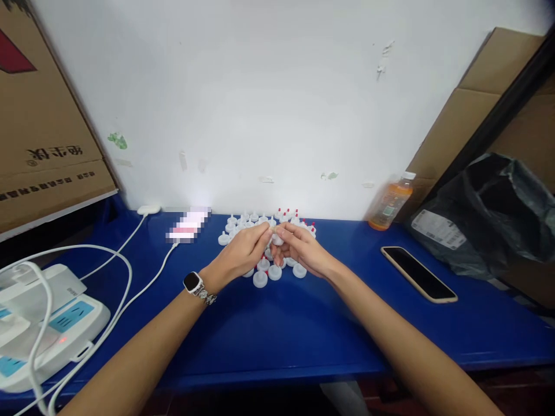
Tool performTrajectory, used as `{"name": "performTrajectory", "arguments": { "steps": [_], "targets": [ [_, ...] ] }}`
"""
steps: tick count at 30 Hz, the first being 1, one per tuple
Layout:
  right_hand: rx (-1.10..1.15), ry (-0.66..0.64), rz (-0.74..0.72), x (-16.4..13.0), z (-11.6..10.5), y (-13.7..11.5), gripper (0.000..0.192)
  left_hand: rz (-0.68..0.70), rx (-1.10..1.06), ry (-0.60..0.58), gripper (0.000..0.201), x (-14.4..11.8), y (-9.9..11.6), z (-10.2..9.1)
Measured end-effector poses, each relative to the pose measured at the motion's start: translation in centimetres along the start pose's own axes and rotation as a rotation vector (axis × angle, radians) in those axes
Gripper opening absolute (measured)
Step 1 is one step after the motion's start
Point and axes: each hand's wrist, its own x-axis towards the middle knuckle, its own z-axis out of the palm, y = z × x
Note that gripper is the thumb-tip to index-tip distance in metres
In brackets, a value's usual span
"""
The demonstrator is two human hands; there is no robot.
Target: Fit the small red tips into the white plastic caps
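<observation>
My left hand (246, 247) and my right hand (302, 247) meet over a cluster of white spout caps. Between their fingertips is one white spout cap (277, 239), its upper part mostly hidden by the fingers. Both hands are closed in a pinch around it. Around and beneath them lie many similar round caps with thin spouts, such as a white cap (260, 279) in front and another cap (299, 270) to the right. Several caps at the back right carry small red tips (296, 212). A watch (193, 282) is on my left wrist.
On the blue table (269, 341), a power strip (82, 323) with white cables stands left, near a lit, blurred-out phone (188, 224). To the right are an orange drink bottle (391, 202), a phone (418, 274) and a dark plastic bag (485, 214). Cardboard boxes (47, 115) flank the wall.
</observation>
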Motion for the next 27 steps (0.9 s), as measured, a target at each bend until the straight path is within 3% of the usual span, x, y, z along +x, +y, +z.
{"name": "performTrajectory", "arguments": {
  "steps": [3, 6, 8, 10, 11, 13, 15, 21, 27],
  "targets": [
    [-0.217, 0.064, -0.164, -0.1, -0.3, -0.3, 0.034, -0.064, -0.113, 0.100, 0.038, 0.6, 0.3, 0.1],
    [-0.526, 0.277, -0.338, -0.2, -1.6, -0.5, 0.020, -0.196, -0.215, 0.259, 0.047, 1.0, 0.0, -0.8],
    [-0.622, 0.408, -0.363, -0.2, -2.7, -0.4, 0.014, -0.233, -0.201, 0.297, 0.050, 0.8, -0.7, -2.0],
    [-0.642, 0.448, -0.317, -0.1, -3.7, 0.1, 0.015, -0.183, -0.137, 0.211, 0.048, 0.3, -1.5, -2.9],
    [-0.661, 0.434, -0.282, 0.0, -3.9, 0.4, 0.017, -0.156, -0.093, 0.104, 0.046, 0.0, -1.9, -3.2],
    [-0.721, 0.377, -0.231, 0.2, -4.0, 1.1, 0.019, -0.127, 0.052, -0.072, 0.038, -0.7, -2.5, -3.2],
    [-0.782, 0.311, -0.212, 0.4, -3.7, 1.6, 0.020, -0.114, 0.178, -0.171, 0.034, -1.1, -2.7, -2.9],
    [-1.064, 0.273, -0.205, 0.3, -3.8, 1.6, 0.020, -0.145, 0.230, -0.185, 0.033, -1.3, -2.8, -2.0],
    [-0.900, 0.188, -0.107, 0.6, -4.8, 2.3, 0.019, -0.091, 0.198, -0.166, 0.034, -1.3, -2.8, -1.0]
  ]
}}
